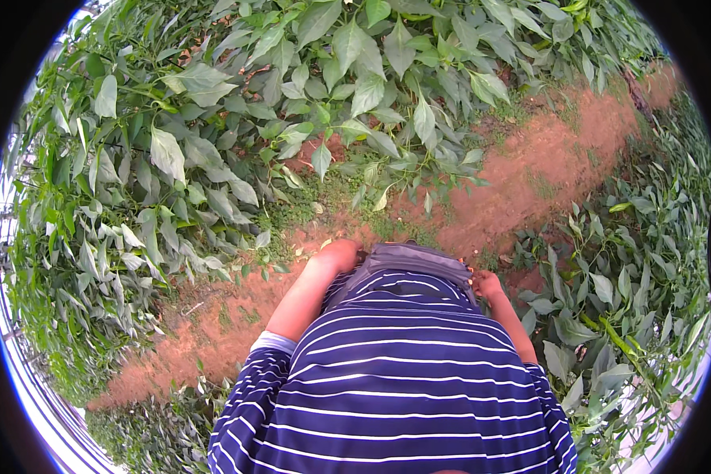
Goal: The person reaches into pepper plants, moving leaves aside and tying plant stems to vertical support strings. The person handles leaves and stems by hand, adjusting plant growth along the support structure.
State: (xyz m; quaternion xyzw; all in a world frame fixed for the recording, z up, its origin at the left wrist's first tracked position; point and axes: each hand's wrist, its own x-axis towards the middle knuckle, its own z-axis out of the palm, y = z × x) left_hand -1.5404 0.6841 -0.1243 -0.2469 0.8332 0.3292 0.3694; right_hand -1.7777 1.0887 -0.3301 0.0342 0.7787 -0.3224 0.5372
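A grey waist bag [412, 259] sits at the front of the waist, over a navy shirt with white stripes [409, 367]. My left hand [342, 255] is beside the bag's left end; its fingertips are hidden, so its hold cannot be told. At the bag's right end, my right hand [484, 283] has bent fingers near a small orange part; whether they grip it cannot be told. Pepper plants [361, 89] with broad green leaves stand in front of me.
A reddish dirt path [533, 160] runs diagonally between the plant rows, with low weeds [290, 219] along it. More pepper plants stand at the right, bearing long green peppers [617, 336]. Dense foliage [89, 237] fills the left side.
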